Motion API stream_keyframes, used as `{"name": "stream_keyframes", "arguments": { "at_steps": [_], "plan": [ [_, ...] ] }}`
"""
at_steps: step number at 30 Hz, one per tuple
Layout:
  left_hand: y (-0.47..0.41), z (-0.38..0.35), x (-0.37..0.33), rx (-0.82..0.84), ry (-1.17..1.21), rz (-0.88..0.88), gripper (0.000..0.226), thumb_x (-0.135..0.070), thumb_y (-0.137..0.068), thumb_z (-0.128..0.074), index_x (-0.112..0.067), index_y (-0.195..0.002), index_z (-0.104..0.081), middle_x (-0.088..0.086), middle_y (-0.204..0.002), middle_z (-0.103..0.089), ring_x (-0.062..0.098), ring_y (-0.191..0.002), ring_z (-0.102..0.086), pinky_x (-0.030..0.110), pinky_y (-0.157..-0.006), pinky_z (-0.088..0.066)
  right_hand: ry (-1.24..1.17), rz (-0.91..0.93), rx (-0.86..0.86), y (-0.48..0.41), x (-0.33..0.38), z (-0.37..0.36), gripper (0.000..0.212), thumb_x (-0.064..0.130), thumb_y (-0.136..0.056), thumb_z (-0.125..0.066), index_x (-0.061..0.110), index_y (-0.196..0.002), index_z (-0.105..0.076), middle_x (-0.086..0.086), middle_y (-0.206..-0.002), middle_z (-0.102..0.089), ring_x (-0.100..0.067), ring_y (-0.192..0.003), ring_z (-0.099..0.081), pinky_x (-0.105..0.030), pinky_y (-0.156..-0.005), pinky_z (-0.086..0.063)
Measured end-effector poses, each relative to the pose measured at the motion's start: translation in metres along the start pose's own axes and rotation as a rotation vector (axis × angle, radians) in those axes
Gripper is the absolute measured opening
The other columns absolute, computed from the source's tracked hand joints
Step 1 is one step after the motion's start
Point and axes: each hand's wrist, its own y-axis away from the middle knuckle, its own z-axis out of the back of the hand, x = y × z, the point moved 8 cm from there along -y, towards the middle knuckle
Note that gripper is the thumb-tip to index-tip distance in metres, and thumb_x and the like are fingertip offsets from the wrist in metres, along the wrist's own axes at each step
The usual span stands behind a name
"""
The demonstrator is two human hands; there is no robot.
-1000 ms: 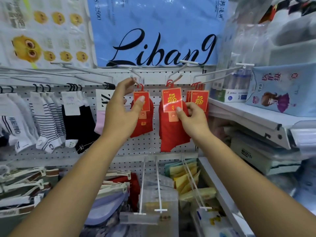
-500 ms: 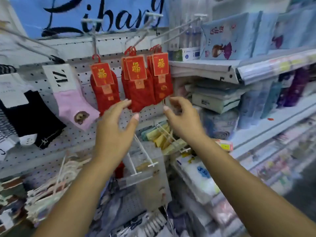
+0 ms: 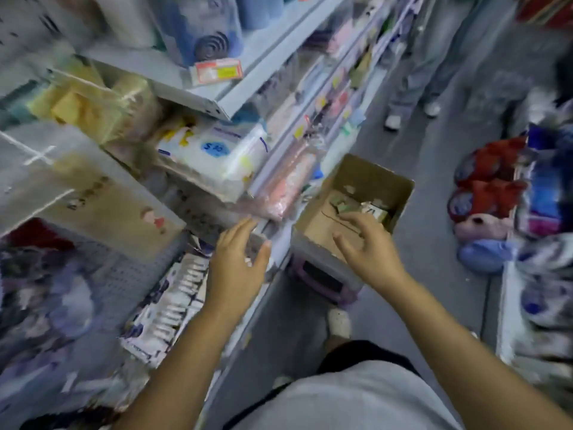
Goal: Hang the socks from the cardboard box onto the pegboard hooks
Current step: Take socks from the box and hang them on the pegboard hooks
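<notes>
Right hand [image 3: 369, 243] spread and empty, fingers reaching into the cardboard box [image 3: 400, 184] toward the few packaged socks [image 3: 361, 208] lying at its far end. Left hand [image 3: 238, 262] also loose, empty, hovering beside the shelf edge [image 3: 248, 97], likely for balance.

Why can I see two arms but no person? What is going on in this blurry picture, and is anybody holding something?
The camera sits on the person's head and looks down, so you see what they see: their own arms. It is blurry because the head is turning. They stand in a shop aisle beside shelves full of packets. The left hand is open and empty, near the shelf edge. The right hand is open too, reaching over a cardboard box that sits on a purple stool or crate. Inside the box lie a few small packs, probably socks, though they are too blurry to be sure. Nothing is held yet.
</notes>
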Motion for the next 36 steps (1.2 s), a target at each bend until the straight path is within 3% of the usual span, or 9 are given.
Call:
{"name": "stream_keyframes", "arguments": {
  "at_steps": [3,9,14,18,22,27,31,34,36],
  "plan": [
    [-0.003,-0.057,0.014,0.132,-0.039,0.027,0.047,-0.017,-0.094,-0.071,-0.008,-0.138,-0.059,0.007,-0.144,-0.057,0.025,-0.133,-0.049,0.025,-0.109,-0.035,0.033,-0.147,0.058,0.013,-0.060,-0.002,0.036,0.021,-0.091,-0.070,0.013,-0.125,-0.065,-0.005,-0.124,-0.064,-0.022,-0.115,-0.058,-0.036,-0.098,-0.048],
    [-0.034,-0.141,0.034,0.267,-0.063,0.171,0.048,-0.023,-0.096,-0.068,-0.006,-0.140,-0.056,0.013,-0.145,-0.056,0.031,-0.131,-0.052,0.049,-0.106,-0.048,0.040,-0.341,0.176,-0.012,-0.154,-0.010,0.029,0.022,-0.094,-0.067,0.013,-0.122,-0.067,-0.006,-0.113,-0.065,-0.017,-0.097,-0.059,-0.034,-0.091,-0.051],
    [-0.090,-0.196,0.041,0.256,-0.074,0.276,0.047,-0.021,-0.097,-0.067,-0.007,-0.140,-0.055,0.013,-0.137,-0.061,0.029,-0.124,-0.056,0.036,-0.100,-0.046,0.048,-0.406,0.319,-0.091,-0.213,-0.019,0.038,0.019,-0.096,-0.065,0.010,-0.133,-0.061,-0.008,-0.127,-0.060,-0.022,-0.104,-0.062,-0.021,-0.087,-0.043],
    [-0.134,-0.236,0.064,0.196,-0.056,0.386,0.060,-0.035,-0.101,-0.058,-0.008,-0.151,-0.041,0.016,-0.151,-0.048,0.029,-0.131,-0.052,0.043,-0.109,-0.043,-0.174,-0.627,0.292,-0.163,-0.267,-0.045,0.043,0.029,-0.095,-0.068,0.011,-0.132,-0.058,-0.006,-0.123,-0.063,-0.021,-0.110,-0.061,-0.033,-0.093,-0.050],
    [-0.150,-0.272,0.088,0.203,-0.061,0.503,0.057,-0.039,-0.104,-0.052,-0.013,-0.153,-0.041,0.012,-0.154,-0.046,0.020,-0.128,-0.052,0.035,-0.108,-0.039,-0.351,-0.793,0.242,-0.210,-0.318,-0.098,0.046,0.032,-0.091,-0.071,0.014,-0.132,-0.059,-0.011,-0.127,-0.065,-0.024,-0.112,-0.063,-0.037,-0.102,-0.051],
    [-0.151,-0.285,0.105,0.044,-0.070,0.501,0.044,-0.037,-0.103,-0.052,-0.013,-0.141,-0.054,0.014,-0.137,-0.060,0.031,-0.128,-0.054,0.048,-0.105,-0.045,-0.219,-0.813,0.329,-0.231,-0.411,-0.177,0.090,0.072,-0.069,-0.057,0.039,-0.150,-0.039,-0.011,-0.154,-0.037,-0.029,-0.142,-0.040,-0.051,-0.116,-0.034],
    [-0.147,-0.287,0.106,-0.029,-0.034,0.445,0.045,-0.042,-0.101,-0.049,-0.014,-0.135,-0.056,0.010,-0.132,-0.062,0.028,-0.123,-0.057,0.052,-0.102,-0.048,-0.379,-0.938,0.098,-0.231,-0.398,-0.158,0.064,0.040,-0.091,-0.065,0.019,-0.148,-0.046,-0.007,-0.140,-0.058,-0.028,-0.128,-0.056,-0.040,-0.109,-0.045],
    [-0.148,-0.285,0.105,-0.086,-0.015,0.408,0.041,-0.036,-0.101,-0.052,-0.011,-0.134,-0.057,0.010,-0.133,-0.059,0.029,-0.124,-0.056,0.055,-0.101,-0.048,-0.435,-0.995,-0.162,-0.226,-0.395,-0.135,0.018,0.012,-0.095,-0.063,0.014,-0.112,-0.069,-0.008,-0.114,-0.069,-0.025,-0.104,-0.067,-0.034,-0.092,-0.056],
    [-0.154,-0.279,0.097,-0.147,-0.026,0.358,0.040,-0.030,-0.101,-0.056,-0.009,-0.135,-0.056,0.012,-0.138,-0.056,0.029,-0.129,-0.052,0.054,-0.105,-0.046,-0.507,-0.983,-0.224,-0.221,-0.383,-0.128,0.018,0.001,-0.093,-0.064,0.017,-0.085,-0.066,-0.016,-0.111,-0.071,-0.031,-0.107,-0.068,-0.041,-0.094,-0.057]
  ]
}}
